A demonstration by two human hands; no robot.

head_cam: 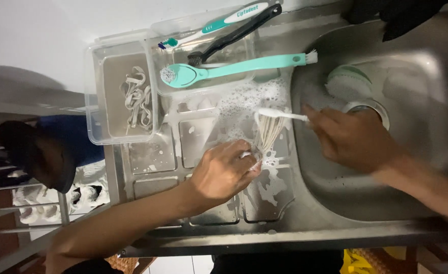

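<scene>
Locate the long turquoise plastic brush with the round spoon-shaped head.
In the head view, the long turquoise plastic brush lies across the clear plastic tray at top centre, just below the black-handled brush, left of the steel sink basin.

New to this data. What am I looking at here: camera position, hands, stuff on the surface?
One picture, from a camera worn on a person's head, looking down at a steel sink and its soapy draining board. No robot, just two bare hands. The left hand pins pale laces to the board. The right hand holds a white-handled brush against them. Behind lie a clear tub of more laces, plus a teal brush, a toothbrush and a black brush. A scrubber sits in the basin.
</scene>
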